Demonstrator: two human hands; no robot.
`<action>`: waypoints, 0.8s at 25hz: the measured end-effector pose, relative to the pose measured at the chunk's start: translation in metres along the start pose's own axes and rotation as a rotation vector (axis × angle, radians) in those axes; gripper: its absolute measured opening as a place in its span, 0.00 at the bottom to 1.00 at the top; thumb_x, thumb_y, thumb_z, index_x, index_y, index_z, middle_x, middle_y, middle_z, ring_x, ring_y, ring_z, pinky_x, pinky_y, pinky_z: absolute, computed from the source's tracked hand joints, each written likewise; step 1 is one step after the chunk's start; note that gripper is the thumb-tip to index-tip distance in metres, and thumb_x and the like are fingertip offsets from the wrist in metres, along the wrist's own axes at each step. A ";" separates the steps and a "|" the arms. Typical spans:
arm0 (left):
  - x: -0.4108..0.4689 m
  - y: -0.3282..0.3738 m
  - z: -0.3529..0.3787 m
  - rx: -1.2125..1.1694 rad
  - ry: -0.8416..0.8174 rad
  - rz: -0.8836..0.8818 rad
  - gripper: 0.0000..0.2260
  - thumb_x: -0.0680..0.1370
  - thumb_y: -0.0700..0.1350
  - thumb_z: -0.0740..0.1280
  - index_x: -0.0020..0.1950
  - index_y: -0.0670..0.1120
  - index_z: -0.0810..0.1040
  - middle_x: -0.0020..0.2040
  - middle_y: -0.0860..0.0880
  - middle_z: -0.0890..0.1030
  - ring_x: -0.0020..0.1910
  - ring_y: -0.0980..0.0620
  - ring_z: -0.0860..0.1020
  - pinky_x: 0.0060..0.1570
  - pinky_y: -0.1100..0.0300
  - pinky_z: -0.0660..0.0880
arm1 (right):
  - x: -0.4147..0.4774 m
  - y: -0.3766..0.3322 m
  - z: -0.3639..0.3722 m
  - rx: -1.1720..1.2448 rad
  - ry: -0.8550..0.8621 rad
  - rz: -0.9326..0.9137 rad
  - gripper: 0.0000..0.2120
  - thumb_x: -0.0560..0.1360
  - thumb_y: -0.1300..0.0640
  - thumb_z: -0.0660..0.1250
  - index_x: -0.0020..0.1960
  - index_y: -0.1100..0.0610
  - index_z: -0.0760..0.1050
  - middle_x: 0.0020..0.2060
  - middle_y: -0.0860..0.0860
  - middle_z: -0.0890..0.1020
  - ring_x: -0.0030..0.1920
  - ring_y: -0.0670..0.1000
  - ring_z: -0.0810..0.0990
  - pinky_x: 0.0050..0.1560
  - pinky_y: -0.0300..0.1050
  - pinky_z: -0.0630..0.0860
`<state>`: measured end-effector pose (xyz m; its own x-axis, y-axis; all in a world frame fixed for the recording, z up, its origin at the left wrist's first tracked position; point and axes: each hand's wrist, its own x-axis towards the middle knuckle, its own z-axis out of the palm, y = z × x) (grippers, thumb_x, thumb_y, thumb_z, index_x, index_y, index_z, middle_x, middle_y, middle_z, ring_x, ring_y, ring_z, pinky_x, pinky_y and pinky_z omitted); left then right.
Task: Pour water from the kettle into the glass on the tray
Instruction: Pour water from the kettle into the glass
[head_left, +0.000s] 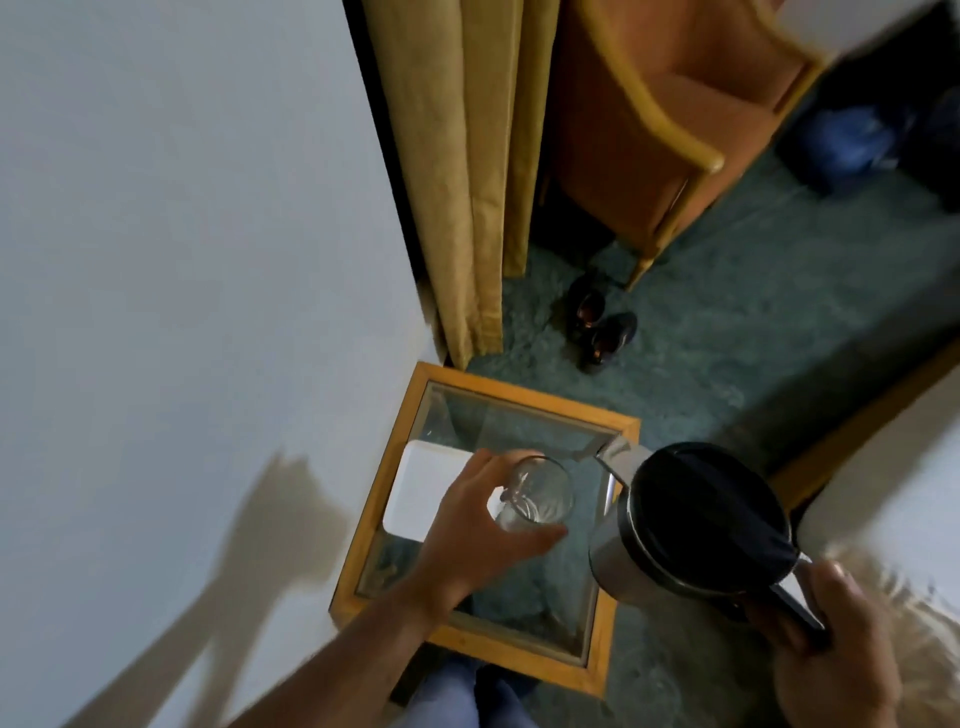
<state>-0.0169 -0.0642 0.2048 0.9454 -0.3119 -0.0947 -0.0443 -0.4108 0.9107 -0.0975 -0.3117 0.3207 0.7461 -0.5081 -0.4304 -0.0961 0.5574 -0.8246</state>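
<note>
My left hand (475, 525) grips a clear drinking glass (540, 493), fingers and thumb curled round its side. The glass is above the right part of a white tray (423, 493) on a glass-topped side table (514, 410); whether it touches the tray I cannot tell. My right hand (831, 639) holds the black handle of a steel kettle (685, 525) with a black lid. The kettle hangs over the table's right edge, its spout pointing up-left towards the glass, a short gap away. No water stream is visible.
The small table has a wooden frame and stands against a white wall (182, 260). A yellow curtain (467, 182), an orange armchair (675, 130) and a pair of dark shoes (597, 327) on green carpet lie beyond it. My knee in jeans (457, 696) is below the table.
</note>
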 end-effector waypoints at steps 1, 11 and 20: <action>0.000 0.012 -0.006 -0.012 0.008 0.025 0.34 0.70 0.61 0.86 0.73 0.57 0.79 0.63 0.55 0.81 0.62 0.57 0.80 0.59 0.52 0.84 | -0.003 -0.016 0.006 -0.111 -0.014 0.030 0.11 0.71 0.48 0.75 0.35 0.53 0.82 0.27 0.41 0.79 0.32 0.34 0.81 0.32 0.28 0.79; -0.005 0.070 -0.035 -0.011 0.079 0.225 0.32 0.69 0.69 0.82 0.69 0.73 0.73 0.61 0.71 0.76 0.63 0.60 0.79 0.55 0.69 0.82 | -0.042 -0.105 0.036 -0.863 -0.213 0.042 0.41 0.47 0.23 0.77 0.24 0.61 0.70 0.27 0.61 0.68 0.31 0.59 0.69 0.34 0.51 0.64; -0.015 0.087 -0.037 0.015 0.039 0.288 0.36 0.67 0.61 0.85 0.71 0.64 0.75 0.61 0.63 0.77 0.60 0.60 0.80 0.55 0.62 0.84 | -0.064 -0.152 0.075 -1.278 -0.453 0.051 0.40 0.56 0.19 0.70 0.21 0.57 0.66 0.19 0.55 0.66 0.24 0.52 0.66 0.33 0.51 0.66</action>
<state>-0.0229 -0.0636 0.3001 0.9050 -0.3845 0.1822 -0.3169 -0.3233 0.8916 -0.0811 -0.3148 0.5007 0.8491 -0.1086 -0.5169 -0.4843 -0.5508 -0.6798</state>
